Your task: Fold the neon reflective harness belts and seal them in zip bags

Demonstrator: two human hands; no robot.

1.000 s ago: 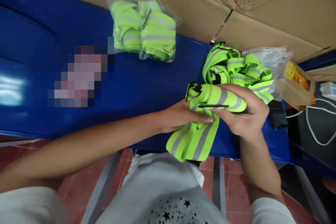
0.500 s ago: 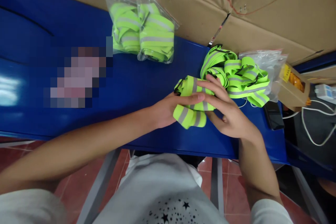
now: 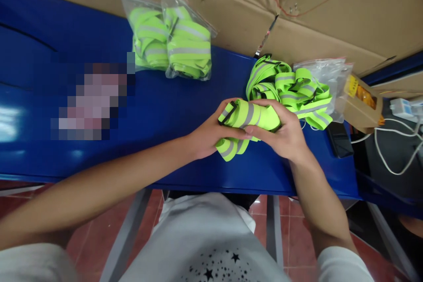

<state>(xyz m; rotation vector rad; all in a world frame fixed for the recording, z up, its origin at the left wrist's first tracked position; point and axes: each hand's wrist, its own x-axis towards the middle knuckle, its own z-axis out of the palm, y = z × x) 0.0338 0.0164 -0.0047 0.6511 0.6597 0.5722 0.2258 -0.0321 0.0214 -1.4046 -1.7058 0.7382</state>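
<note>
A neon-yellow reflective strap bundle [image 3: 253,114] with grey stripes and a black buckle or slider at its left end is held above the table between both hands. My left hand [image 3: 213,134] grips its left side, thumb across the front. My right hand [image 3: 286,132] wraps its right end, the thumb meeting the left thumb. A loose loop of the strap hangs below the left thumb. Just beyond the right hand lie more loose reflective straps [image 3: 306,94] in a heap. Two clear zip bags [image 3: 188,48] packed with similar straps rest farther back on the left.
The blue table [image 3: 158,110] meets a brown cardboard wall [image 3: 317,35]. Flat clear bags [image 3: 337,79], an open cardboard box [image 3: 363,105], a black phone [image 3: 340,139] and white cables [image 3: 380,150] lie at right. A pixelated patch covers something at left.
My right hand has turned from lying over the bundle with extended fingers to clasping its right end, thumb in front. The bundle is more tightly folded. The view has shifted slightly.
</note>
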